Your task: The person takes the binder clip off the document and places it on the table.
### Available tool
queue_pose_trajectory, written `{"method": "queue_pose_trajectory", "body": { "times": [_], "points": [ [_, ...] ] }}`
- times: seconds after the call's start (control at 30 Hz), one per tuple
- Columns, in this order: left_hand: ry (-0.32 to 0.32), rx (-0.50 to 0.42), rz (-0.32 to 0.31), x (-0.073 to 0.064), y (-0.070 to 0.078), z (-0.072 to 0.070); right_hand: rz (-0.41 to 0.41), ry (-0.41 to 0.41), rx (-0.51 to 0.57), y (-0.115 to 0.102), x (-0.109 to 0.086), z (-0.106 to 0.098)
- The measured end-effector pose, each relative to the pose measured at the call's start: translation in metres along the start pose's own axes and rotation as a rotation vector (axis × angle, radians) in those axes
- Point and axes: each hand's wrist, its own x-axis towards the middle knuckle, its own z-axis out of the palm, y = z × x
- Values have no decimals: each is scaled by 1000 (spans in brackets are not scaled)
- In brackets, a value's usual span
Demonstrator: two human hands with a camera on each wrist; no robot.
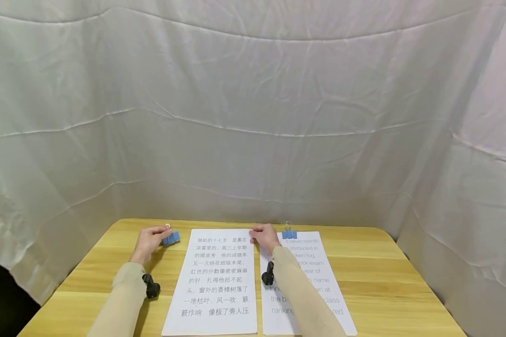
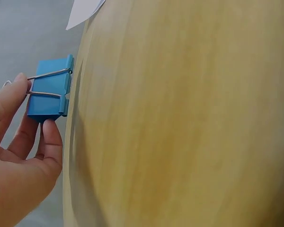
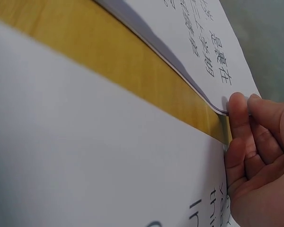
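My left hand pinches a blue binder clip by its wire handles, left of a stack of papers printed in Chinese. In the left wrist view the clip is beside the table's edge, apart from any paper. With thumb and fingers, my right hand grips the top right corner of the Chinese stack, which bends slightly in the right wrist view. Under my right forearm lies a second stack of papers printed in English. Another blue binder clip sits on its top edge.
Both stacks lie side by side on a wooden table, a narrow gap between them. Pale grey curtains hang behind the table and along both sides. A small black device is worn on each wrist.
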Motion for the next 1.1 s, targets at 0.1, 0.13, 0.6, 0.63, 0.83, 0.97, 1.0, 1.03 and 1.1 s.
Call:
{"method": "queue_pose_trajectory", "body": {
  "times": [0.1, 0.13, 0.6, 0.63, 0.83, 0.97, 1.0, 1.03, 1.1],
  "points": [
    [-3, 3, -3, 1, -1, 0, 8, 0, -13, 0, 2, 0],
    [-4, 4, -1, 1, -1, 0, 11, 0, -13, 0, 3, 0],
    [-14, 31, -26, 2, -3, -3, 19, 11, -15, -1, 3, 1],
    [-14, 35, -24, 2, -3, -3, 18, 11, -16, -1, 3, 1],
    [-2, 43, -23, 2, 0, -3, 14, 4, -13, -1, 1, 0],
    [-7, 42, -30, 2, 0, -3, 18, 3, -7, -2, 2, -1],
    [-7, 41, -32, 3, -1, -3, 21, 3, -7, -2, 2, -1],
    [-10, 42, -30, 3, -1, -3, 28, 2, -5, -3, 2, -2],
    [-12, 42, -31, 3, -2, -3, 31, -1, -4, -3, 2, -2]
  ]
}}
